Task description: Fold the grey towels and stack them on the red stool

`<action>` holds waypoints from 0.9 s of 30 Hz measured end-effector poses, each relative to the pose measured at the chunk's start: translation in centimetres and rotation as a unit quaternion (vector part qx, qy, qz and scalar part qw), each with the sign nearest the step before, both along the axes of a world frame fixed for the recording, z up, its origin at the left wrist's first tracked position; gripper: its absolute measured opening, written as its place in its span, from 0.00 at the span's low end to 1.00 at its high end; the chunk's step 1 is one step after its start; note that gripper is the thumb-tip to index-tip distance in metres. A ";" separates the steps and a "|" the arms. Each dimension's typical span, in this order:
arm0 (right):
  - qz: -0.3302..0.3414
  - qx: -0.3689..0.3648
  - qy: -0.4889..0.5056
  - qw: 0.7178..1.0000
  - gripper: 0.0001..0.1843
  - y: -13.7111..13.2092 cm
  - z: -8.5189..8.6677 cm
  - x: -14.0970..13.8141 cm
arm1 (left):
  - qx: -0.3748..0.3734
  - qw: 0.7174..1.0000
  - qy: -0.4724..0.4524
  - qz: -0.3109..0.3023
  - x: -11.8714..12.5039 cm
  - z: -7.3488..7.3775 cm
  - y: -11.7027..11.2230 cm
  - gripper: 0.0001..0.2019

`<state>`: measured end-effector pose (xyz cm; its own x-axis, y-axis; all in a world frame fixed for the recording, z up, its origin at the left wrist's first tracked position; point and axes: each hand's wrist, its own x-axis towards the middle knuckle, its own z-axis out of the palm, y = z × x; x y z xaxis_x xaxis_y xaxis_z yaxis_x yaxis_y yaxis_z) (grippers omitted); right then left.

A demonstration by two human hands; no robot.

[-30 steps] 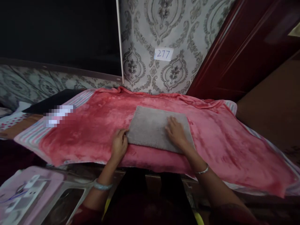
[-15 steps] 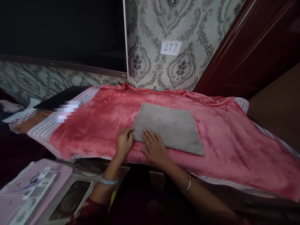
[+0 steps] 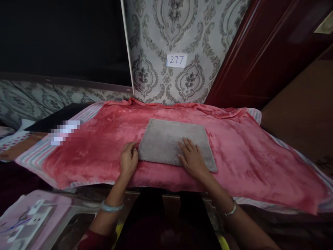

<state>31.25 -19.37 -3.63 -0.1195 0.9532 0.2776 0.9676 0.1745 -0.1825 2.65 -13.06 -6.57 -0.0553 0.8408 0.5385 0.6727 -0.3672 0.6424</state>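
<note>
Nearest, both forearms reach up from the near side, a pale bangle (image 3: 112, 207) on the left wrist, a silvery bracelet (image 3: 231, 208) on the right. Here's the left hand (image 3: 129, 160), fingers loosely curled, right at the gray cloth's (image 3: 163, 140) near-left corner; whether it pinches that edge, I can't tell. And the right hand (image 3: 192, 158), open, palm down, fingers pointing far and a little left, flat on the cloth right of its middle, gripping nothing! The cloth lies flat around the middle of the pink blanket (image 3: 91, 149), long axis running left to right, right end angled slightly nearer. Beyond, patterned wallpaper (image 3: 145, 74) carries a "277" slip (image 3: 177, 60), with a dark screen (image 3: 59, 41) far left.
</note>
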 end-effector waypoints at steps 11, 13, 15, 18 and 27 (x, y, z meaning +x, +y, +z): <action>0.129 -0.058 -0.006 0.990 0.32 8.3 1.1 -7.9 | -0.105 0.967 0.225 -0.054 7.0 1.4 5.3 0.29; 0.145 -0.069 -0.010 0.987 0.32 8.8 0.4 -7.5 | -0.114 0.959 0.254 -0.052 7.0 0.8 5.1 0.28; 0.149 -0.065 -0.015 0.987 0.31 9.1 -0.1 -6.2 | -0.101 0.958 0.265 -0.049 6.8 0.4 5.0 0.28; 0.100 -0.061 -0.020 0.993 0.32 9.6 -0.2 -2.9 | -0.076 0.961 0.262 -0.050 6.5 0.0 5.3 0.27; -0.137 -0.106 -0.046 0.984 0.34 8.7 0.5 7.3 | -0.070 0.960 0.269 -0.043 6.3 -0.2 6.1 0.27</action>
